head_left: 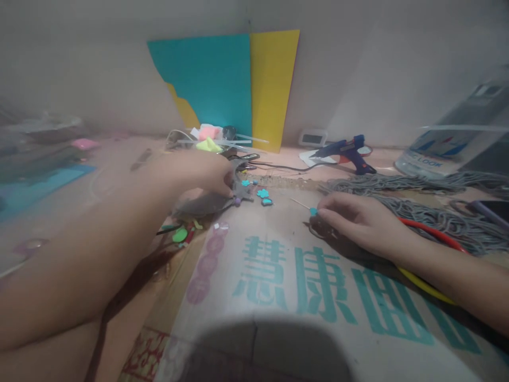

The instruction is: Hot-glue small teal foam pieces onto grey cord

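Observation:
My right hand pinches a small teal piece, from which a thin pale stick points up and to the left. My left hand reaches down by a grey star-shaped piece with a purple bead beside it. Its thumb and fingertips are curled in, and what they grip is partly hidden. Between the hands lie a teal flower, a smaller teal flower and a teal rimmed piece. A dark grey flat piece lies under my left wrist.
A printed board covers the table's front. Behind stand a teal sheet and a yellow sheet. A blue glue gun is at the back right, near grey cord and a clear plastic container. A green disc lies left.

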Tool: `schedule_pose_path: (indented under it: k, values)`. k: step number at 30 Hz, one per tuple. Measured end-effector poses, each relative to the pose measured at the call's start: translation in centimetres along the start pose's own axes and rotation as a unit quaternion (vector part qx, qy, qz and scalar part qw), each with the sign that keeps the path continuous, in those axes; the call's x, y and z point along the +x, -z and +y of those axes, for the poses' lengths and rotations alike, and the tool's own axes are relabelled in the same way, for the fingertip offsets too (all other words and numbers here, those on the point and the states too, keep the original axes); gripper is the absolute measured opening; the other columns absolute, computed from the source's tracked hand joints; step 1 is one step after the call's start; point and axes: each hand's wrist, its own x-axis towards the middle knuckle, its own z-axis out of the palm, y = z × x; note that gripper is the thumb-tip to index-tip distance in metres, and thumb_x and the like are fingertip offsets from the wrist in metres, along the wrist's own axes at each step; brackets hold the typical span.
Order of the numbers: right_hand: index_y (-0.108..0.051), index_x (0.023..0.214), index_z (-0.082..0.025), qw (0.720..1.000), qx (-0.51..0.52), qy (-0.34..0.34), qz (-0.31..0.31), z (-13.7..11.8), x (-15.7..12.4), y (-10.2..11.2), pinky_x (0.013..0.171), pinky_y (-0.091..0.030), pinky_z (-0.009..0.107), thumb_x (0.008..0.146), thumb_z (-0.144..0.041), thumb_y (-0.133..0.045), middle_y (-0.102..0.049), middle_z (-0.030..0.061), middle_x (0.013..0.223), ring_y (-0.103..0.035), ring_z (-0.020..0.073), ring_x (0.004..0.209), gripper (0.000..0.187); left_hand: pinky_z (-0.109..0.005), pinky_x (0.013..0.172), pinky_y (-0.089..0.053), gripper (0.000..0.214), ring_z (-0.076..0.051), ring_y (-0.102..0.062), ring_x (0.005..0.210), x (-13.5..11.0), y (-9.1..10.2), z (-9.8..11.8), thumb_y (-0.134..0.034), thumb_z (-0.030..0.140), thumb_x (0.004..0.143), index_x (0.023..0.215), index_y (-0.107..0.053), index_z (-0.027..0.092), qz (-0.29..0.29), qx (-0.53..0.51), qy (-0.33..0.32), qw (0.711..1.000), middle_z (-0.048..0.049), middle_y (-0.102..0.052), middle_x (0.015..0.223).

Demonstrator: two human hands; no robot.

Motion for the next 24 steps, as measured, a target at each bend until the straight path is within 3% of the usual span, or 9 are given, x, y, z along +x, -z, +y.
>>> schedule_pose_path:
  k: [3,7,12,14,19,24]
  values:
    - [-0.064,0.082,-0.022,1.000,0.002,-0.001,0.003,0.1,0.0,-0.1,0.060,-0.045,0.030,0.091,-0.044,-0.049,-0.067,0.0029,0.073,-0.060,0.0179,0.066,0.028,-0.031,0.060,-0.035,0.030,-0.019,-0.059,0.065,0.3,-0.3,0.6,-0.058,0.048,0.074,0.085,-0.072,0.024,-0.044,0.057,0.002,0.997,-0.0039,-0.072,0.081]
    - [-0.064,0.082,-0.022,1.000,0.004,-0.009,0.000,0.2,0.0,-0.1,0.060,-0.045,0.030,0.091,-0.046,-0.049,-0.067,0.0030,0.073,-0.059,0.0178,0.065,0.030,-0.028,0.060,-0.035,0.030,-0.019,-0.060,0.071,-0.1,0.5,1.1,-0.056,0.044,0.075,0.093,-0.071,0.024,-0.026,0.038,-0.048,0.998,-0.0026,-0.072,0.087]
    - [-0.064,0.082,-0.022,1.000,-0.001,-0.012,-0.001,0.0,0.0,-0.1,0.060,-0.045,0.031,0.091,-0.045,-0.048,-0.067,0.0032,0.073,-0.060,0.0184,0.065,0.029,-0.027,0.064,-0.037,0.064,-0.022,-0.062,0.083,0.2,0.3,1.0,-0.063,0.062,0.069,0.121,-0.063,0.026,-0.030,0.016,-0.037,0.999,-0.0047,-0.071,0.104]
    - [-0.064,0.082,-0.022,1.000,0.001,-0.011,-0.002,0.0,0.1,-0.1,0.060,-0.045,0.031,0.091,-0.045,-0.048,-0.067,0.0033,0.073,-0.060,0.0184,0.065,0.029,-0.027,0.065,-0.038,0.073,-0.023,-0.063,0.086,0.5,-0.1,1.3,-0.064,0.063,0.069,0.131,-0.055,0.026,-0.017,0.020,-0.032,0.999,-0.0066,-0.070,0.108]
    - [-0.064,0.082,-0.022,1.000,0.000,-0.005,0.003,0.0,0.1,-0.2,0.060,-0.045,0.031,0.091,-0.045,-0.049,-0.067,0.0033,0.073,-0.060,0.0183,0.064,0.028,-0.027,0.066,-0.038,0.050,-0.024,-0.063,0.089,0.4,-0.2,2.3,-0.062,0.048,0.075,0.117,-0.064,0.021,-0.013,0.037,-0.045,0.998,-0.0075,-0.070,0.107]
    - [-0.064,0.083,-0.022,1.000,0.001,-0.003,0.003,0.1,0.2,-0.2,0.061,-0.046,0.031,0.091,-0.044,-0.050,-0.068,0.0030,0.074,-0.061,0.0177,0.065,0.028,-0.028,0.066,-0.039,0.035,-0.022,-0.063,0.083,0.5,0.3,2.0,-0.059,0.042,0.079,0.104,-0.070,0.021,0.046,0.024,-0.068,0.996,-0.0048,-0.071,0.097]
